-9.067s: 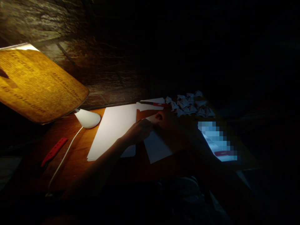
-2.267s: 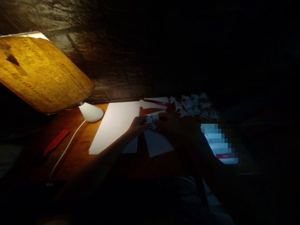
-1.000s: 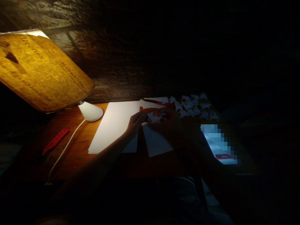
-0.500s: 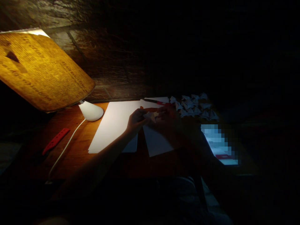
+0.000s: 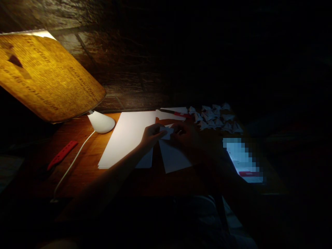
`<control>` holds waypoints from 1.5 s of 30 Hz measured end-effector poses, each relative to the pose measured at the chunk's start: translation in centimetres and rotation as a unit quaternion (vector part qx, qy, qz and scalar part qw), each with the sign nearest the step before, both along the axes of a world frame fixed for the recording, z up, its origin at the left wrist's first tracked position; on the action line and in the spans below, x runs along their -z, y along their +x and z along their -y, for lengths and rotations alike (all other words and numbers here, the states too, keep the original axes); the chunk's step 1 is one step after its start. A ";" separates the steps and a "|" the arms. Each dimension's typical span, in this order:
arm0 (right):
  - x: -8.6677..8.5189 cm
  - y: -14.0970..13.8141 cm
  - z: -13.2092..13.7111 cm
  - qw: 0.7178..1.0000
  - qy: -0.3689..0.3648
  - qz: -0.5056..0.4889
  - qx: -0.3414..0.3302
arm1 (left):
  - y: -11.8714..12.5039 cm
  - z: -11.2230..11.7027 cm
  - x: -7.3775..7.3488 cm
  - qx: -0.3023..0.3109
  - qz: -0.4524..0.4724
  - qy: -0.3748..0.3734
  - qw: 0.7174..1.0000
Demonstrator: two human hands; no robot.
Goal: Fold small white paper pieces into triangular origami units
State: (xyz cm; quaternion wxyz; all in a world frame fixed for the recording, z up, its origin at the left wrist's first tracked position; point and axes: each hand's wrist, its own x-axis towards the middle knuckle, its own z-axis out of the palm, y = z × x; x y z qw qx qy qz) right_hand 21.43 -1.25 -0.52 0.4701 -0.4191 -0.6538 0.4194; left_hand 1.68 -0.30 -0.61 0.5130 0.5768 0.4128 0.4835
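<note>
My left hand (image 5: 151,134) and my right hand (image 5: 186,135) meet over the wooden table (image 5: 85,166) and pinch a small folded piece of white paper (image 5: 166,132) between their fingertips. Both hands are closed on it. Under them lies a white paper strip (image 5: 173,159), and a stack of white sheets (image 5: 127,138) sits just left of it. A pile of several small folded paper pieces (image 5: 216,117) lies behind my right hand. The room is dark and my right hand is mostly in shadow.
A lamp with a yellow printed shade (image 5: 46,77) and white base (image 5: 101,122) stands at the left, its white cord (image 5: 72,162) running forward. A red cutter (image 5: 62,154) lies left, a red-handled tool (image 5: 178,114) on paper scraps behind, and a lit screen (image 5: 242,160) at right.
The small paper piece has been turned and refolded between my fingertips over the last seconds; both hands stay in the same spot above the strip.
</note>
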 end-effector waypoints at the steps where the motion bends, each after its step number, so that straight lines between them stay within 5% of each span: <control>1: 0.0 0.0 0.1 1.000 -0.003 0.003 -0.006 | 0.0 0.0 0.0 0.000 -0.004 0.000 1.000; 13: -1.0 0.2 0.4 0.997 -0.054 0.005 -0.046 | 0.2 0.4 -0.2 0.095 -0.005 -0.042 0.995; 30: -0.8 0.6 -0.6 0.995 -0.063 -0.065 -0.038 | 0.1 0.0 0.1 -0.011 -0.012 0.012 1.000; 39: -0.8 0.7 -0.7 0.999 -0.006 -0.019 -0.047 | -0.1 -0.6 1.2 -0.002 -0.013 0.035 0.999; 45: -0.6 0.5 -0.4 0.997 -0.038 -0.047 -0.043 | 0.0 -0.1 0.6 0.012 -0.040 0.036 0.998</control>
